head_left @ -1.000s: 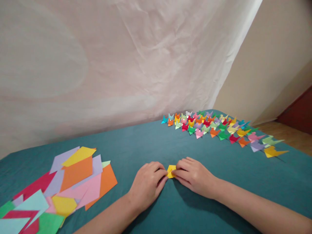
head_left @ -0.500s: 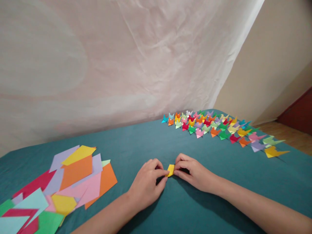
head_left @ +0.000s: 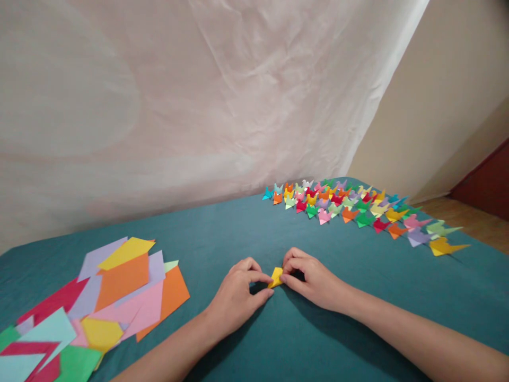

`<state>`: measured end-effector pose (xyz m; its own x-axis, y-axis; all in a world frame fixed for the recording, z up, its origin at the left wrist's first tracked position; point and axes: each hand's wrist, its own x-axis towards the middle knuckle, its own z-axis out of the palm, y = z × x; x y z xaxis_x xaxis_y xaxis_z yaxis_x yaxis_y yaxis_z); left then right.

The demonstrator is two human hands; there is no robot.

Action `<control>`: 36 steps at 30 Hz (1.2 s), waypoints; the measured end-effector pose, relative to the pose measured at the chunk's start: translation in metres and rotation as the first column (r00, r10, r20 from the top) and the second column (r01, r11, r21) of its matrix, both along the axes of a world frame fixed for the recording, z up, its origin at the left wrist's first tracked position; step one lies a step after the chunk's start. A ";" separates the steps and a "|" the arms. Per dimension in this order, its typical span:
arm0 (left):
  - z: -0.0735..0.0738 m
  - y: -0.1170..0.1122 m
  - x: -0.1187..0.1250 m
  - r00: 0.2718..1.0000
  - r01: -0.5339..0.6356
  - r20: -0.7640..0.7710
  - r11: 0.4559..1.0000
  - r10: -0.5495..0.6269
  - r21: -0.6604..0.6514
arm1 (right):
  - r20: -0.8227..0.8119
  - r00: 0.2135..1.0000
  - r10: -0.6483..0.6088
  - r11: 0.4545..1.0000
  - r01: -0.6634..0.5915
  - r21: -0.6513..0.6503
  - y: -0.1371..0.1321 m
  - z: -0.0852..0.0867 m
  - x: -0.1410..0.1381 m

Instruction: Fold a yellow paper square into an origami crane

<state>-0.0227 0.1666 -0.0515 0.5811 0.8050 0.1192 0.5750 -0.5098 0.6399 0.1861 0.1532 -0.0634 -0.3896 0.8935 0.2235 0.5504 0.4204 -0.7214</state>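
A small folded piece of yellow paper (head_left: 277, 276) is held between my two hands, just above or on the teal cloth; I cannot tell which. My left hand (head_left: 241, 291) pinches its left end between thumb and fingers. On the other side, the fingertips of my right hand (head_left: 309, 277) are closed on its right edge. The fingers cover both ends of the paper, so only its middle shows.
Sheets of coloured paper lie in an overlapping pile (head_left: 131, 286) at the left. Several rows of small folded paper birds (head_left: 350, 209) stand at the back right of the teal-covered table (head_left: 222, 228). A pale cloth (head_left: 178, 106) hangs behind.
The fingers have shifted slightly on the yellow paper, with the right thumb now further over its face. The paper looks a little tilted compared with before.
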 end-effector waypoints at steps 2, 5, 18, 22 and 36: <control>0.001 -0.001 0.001 1.000 0.003 0.004 1.000 -0.003 0.004 | 0.006 1.000 -0.001 1.000 0.001 -0.001 0.000 0.001 0.000; 0.002 -0.002 0.002 1.000 -0.004 -0.004 1.000 0.004 0.021 | 0.012 1.000 -0.009 1.000 0.009 0.006 0.001 0.002 -0.001; 0.002 -0.005 0.004 0.998 -0.028 -0.055 0.993 0.035 0.118 | 0.079 0.996 -0.053 0.997 0.048 0.059 -0.001 0.004 -0.007; 0.006 -0.009 0.002 0.995 0.054 -0.098 0.977 -0.035 0.204 | 0.091 0.994 -0.062 0.997 0.057 0.055 -0.002 0.005 -0.008; 0.009 -0.029 0.004 0.903 0.301 -0.416 0.855 -0.112 0.422 | 0.092 0.994 -0.056 0.997 0.050 0.063 0.000 0.001 -0.006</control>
<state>-0.0192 0.1376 -0.0423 0.8035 0.5627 0.1944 0.5625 -0.8245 0.0613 0.1797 0.1531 -0.0620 -0.3635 0.8994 0.2427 0.6367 0.4301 -0.6401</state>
